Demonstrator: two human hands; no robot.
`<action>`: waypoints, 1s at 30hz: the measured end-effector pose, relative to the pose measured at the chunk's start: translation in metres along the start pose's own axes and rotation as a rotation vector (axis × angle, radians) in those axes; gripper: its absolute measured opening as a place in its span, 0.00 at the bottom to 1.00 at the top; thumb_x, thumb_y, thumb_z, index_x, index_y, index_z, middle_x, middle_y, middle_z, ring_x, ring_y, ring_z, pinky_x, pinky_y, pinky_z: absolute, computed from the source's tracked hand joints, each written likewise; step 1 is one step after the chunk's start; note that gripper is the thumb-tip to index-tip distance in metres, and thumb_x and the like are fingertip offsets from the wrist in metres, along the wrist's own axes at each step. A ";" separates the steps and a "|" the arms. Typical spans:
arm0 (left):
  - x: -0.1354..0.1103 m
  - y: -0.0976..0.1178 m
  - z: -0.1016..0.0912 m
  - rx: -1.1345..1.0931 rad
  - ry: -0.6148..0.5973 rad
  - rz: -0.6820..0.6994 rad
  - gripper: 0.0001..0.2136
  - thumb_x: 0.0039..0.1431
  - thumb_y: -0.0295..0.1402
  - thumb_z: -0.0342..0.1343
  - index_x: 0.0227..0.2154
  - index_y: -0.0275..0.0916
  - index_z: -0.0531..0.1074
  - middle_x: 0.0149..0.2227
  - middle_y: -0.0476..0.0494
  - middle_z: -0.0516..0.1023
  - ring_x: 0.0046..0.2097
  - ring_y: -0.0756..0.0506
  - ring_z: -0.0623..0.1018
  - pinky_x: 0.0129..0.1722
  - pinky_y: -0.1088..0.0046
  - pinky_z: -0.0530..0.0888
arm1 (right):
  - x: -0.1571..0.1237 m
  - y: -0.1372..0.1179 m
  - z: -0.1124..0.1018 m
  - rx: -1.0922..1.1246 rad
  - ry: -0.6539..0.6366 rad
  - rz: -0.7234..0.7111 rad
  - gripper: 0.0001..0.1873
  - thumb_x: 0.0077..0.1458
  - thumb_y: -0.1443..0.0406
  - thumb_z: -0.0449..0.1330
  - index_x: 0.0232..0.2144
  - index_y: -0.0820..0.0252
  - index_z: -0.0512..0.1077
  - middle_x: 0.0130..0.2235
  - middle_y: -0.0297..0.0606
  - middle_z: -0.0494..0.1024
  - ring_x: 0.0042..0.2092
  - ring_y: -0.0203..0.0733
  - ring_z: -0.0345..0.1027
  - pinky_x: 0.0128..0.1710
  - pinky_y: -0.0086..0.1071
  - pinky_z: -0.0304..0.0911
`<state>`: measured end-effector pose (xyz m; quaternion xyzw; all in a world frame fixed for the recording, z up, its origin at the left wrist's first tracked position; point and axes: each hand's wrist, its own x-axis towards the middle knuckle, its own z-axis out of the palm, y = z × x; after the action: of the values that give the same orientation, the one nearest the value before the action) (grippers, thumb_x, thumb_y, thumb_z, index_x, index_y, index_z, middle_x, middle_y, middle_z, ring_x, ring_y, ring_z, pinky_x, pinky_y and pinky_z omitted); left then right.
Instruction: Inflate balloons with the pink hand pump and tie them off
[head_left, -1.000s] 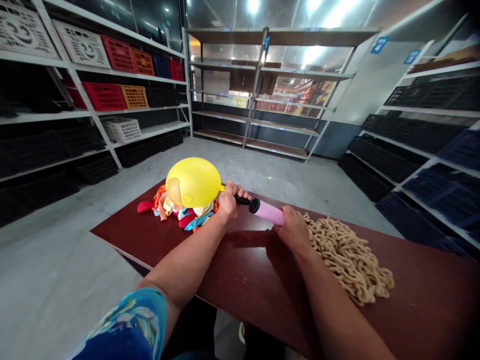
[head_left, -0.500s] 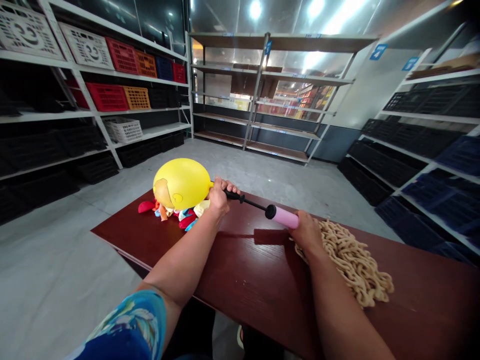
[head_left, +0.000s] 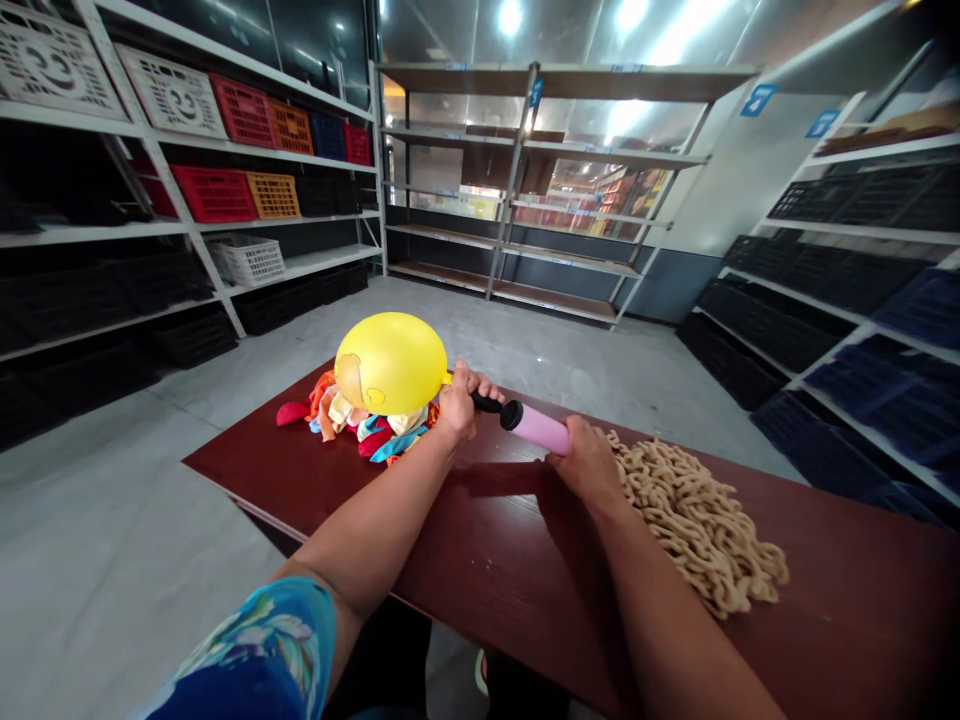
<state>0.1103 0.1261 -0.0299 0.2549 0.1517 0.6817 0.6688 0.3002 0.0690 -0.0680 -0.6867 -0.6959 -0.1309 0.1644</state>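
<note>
My left hand (head_left: 461, 405) is closed around the black end of a balloon pump (head_left: 541, 428), with the neck of an inflated yellow balloon (head_left: 391, 362) pinched at the same place. The pump's pink barrel lies in the grasp of my right hand (head_left: 589, 462), and its black collar is close to the handle on the left. The nozzle is hidden by my left fingers. Beneath the balloon is a pile of limp balloons (head_left: 382, 437) in red, blue, cream and orange. Beside my right hand is a heap of tan cord-like strands (head_left: 701, 520).
All of this is on a dark red-brown table (head_left: 480, 560). Metal shelving (head_left: 514, 180) stands along the far wall. Racks at the left hold coloured crates (head_left: 214, 195); racks at the right hold dark crates (head_left: 817, 300).
My right hand has pushed the pink barrel leftward, so the black rod between barrel and handle no longer shows. My left hand and the yellow balloon have shifted slightly right.
</note>
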 end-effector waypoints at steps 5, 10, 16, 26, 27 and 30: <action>0.010 0.020 -0.006 -0.002 0.051 0.045 0.23 0.55 0.51 0.49 0.16 0.40 0.51 0.17 0.52 0.56 0.21 0.51 0.65 0.26 0.69 0.69 | 0.002 0.022 0.002 -0.009 -0.044 0.099 0.18 0.44 0.67 0.59 0.41 0.59 0.65 0.40 0.40 0.72 0.39 0.44 0.62 0.36 0.33 0.51; 0.016 0.028 -0.013 -0.018 0.096 0.080 0.23 0.55 0.50 0.49 0.16 0.40 0.50 0.17 0.52 0.55 0.20 0.51 0.64 0.24 0.69 0.68 | 0.001 0.038 0.003 -0.047 -0.117 0.197 0.16 0.45 0.65 0.60 0.40 0.58 0.66 0.40 0.40 0.72 0.40 0.45 0.62 0.34 0.33 0.49; 0.010 0.011 -0.008 0.002 0.053 0.047 0.23 0.57 0.48 0.47 0.16 0.39 0.49 0.17 0.52 0.55 0.20 0.51 0.64 0.24 0.70 0.68 | 0.001 0.021 0.003 -0.071 -0.094 0.116 0.18 0.44 0.67 0.60 0.40 0.61 0.64 0.41 0.43 0.72 0.41 0.46 0.62 0.37 0.34 0.50; 0.002 -0.003 -0.003 0.015 -0.004 0.009 0.21 0.57 0.46 0.49 0.17 0.39 0.51 0.17 0.51 0.57 0.22 0.50 0.66 0.27 0.69 0.69 | 0.001 0.002 -0.001 -0.007 -0.093 0.042 0.19 0.44 0.67 0.60 0.41 0.60 0.64 0.40 0.41 0.72 0.40 0.44 0.62 0.38 0.33 0.51; 0.004 0.001 -0.004 0.006 0.013 0.012 0.21 0.57 0.47 0.49 0.17 0.39 0.51 0.17 0.52 0.57 0.22 0.51 0.66 0.27 0.69 0.69 | 0.001 0.006 -0.001 -0.007 -0.099 0.053 0.19 0.44 0.67 0.60 0.41 0.60 0.64 0.40 0.41 0.72 0.41 0.44 0.62 0.38 0.33 0.50; 0.012 0.015 -0.009 -0.013 0.070 0.048 0.22 0.56 0.47 0.50 0.16 0.39 0.51 0.17 0.52 0.57 0.21 0.51 0.65 0.26 0.69 0.69 | 0.002 0.020 -0.002 -0.026 -0.099 0.119 0.18 0.46 0.67 0.59 0.42 0.58 0.64 0.42 0.41 0.71 0.41 0.45 0.62 0.36 0.34 0.50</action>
<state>0.0937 0.1378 -0.0272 0.2299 0.1644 0.7070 0.6483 0.3204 0.0706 -0.0666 -0.7345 -0.6595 -0.0957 0.1282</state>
